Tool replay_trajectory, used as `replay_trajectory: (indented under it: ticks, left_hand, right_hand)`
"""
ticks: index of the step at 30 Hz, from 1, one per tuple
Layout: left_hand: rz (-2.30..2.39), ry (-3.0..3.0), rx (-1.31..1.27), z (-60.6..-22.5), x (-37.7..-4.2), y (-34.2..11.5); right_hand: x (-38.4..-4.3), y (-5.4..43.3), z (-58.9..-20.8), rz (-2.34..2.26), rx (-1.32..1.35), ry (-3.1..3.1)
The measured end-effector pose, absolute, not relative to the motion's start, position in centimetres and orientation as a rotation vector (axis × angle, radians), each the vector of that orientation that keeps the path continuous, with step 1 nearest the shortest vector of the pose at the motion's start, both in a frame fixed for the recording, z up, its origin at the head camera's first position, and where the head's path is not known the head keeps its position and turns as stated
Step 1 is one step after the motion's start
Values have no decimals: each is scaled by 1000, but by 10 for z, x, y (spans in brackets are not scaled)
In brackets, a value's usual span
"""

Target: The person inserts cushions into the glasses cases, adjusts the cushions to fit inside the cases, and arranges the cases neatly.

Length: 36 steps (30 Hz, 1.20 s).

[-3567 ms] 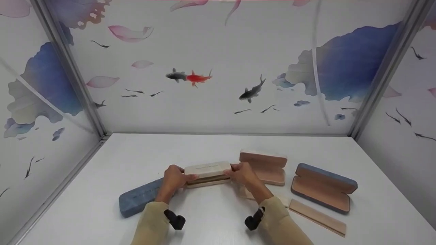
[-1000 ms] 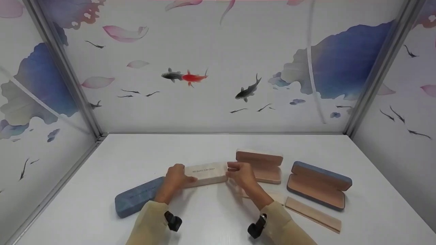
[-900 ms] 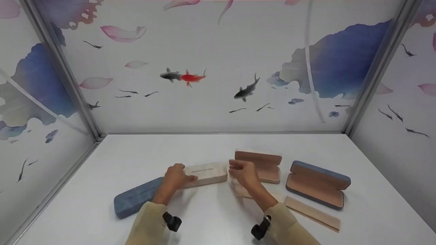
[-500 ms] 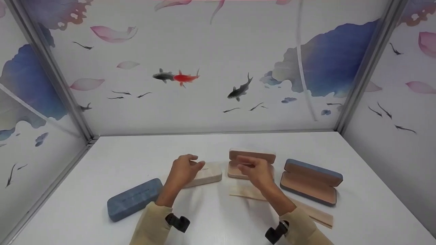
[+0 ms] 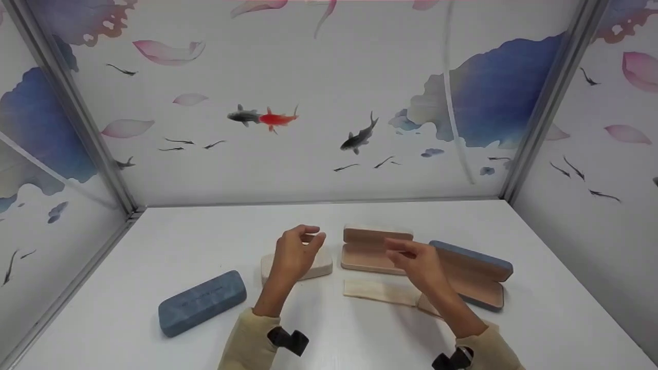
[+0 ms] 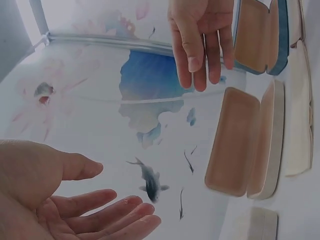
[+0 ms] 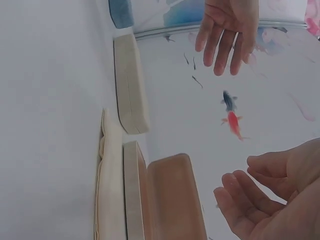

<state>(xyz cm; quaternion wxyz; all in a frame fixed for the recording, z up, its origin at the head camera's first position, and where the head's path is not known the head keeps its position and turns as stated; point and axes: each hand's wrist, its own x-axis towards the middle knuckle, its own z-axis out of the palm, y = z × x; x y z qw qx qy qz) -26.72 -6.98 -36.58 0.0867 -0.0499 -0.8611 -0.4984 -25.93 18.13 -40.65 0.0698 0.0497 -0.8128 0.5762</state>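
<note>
My left hand (image 5: pixel 297 254) hovers over a closed cream glasses case (image 5: pixel 320 263), partly hiding it. Its fingers are relaxed and hold nothing, as the left wrist view confirms with the palm of that hand (image 6: pixel 75 200) bare. Over to the right, my right hand (image 5: pixel 422 264) is raised in front of two open cases and is likewise without anything in it. One is an open cream glasses case (image 5: pixel 365 257) with a brown lining; the other, an open blue glasses case (image 5: pixel 475 267), is partly covered by the right hand and forearm. A closed blue glasses case (image 5: pixel 203 303) lies at the left.
A folded cream cloth (image 5: pixel 378 292) lies in front of the open cream case. Another folded cloth (image 5: pixel 429 307) beside it is mostly under the right forearm. White panels printed with fish and petals (image 5: pixel 308 169) enclose the white table (image 5: pixel 329 339).
The cream case at the centre, earlier slightly ajar between both hands, is now closed on the table. Both hands have let go, lifted and moved rightward. The head view has turned slightly right.
</note>
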Motion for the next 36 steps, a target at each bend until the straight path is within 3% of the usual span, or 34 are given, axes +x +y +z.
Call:
replay_trajectory:
  ticks: [7,16,28,36]
  left_hand:
    - [-1637,-2551,-153,-383,-271,-45]
    - [-1648,-2584,-112,-407,-280,-28]
    - [-1504,-2856,-32,-447,-284,-19]
    - [-1450,-2804,-142,-460,-285,-16]
  right_hand:
    - [-254,205,-413,1611,197,-2574]
    - [-263,227,-428,1457,585,-2733]
    - [-257,224,-448,1392,367,-2903]
    - [-255,217,-452,1253,174,-2922]
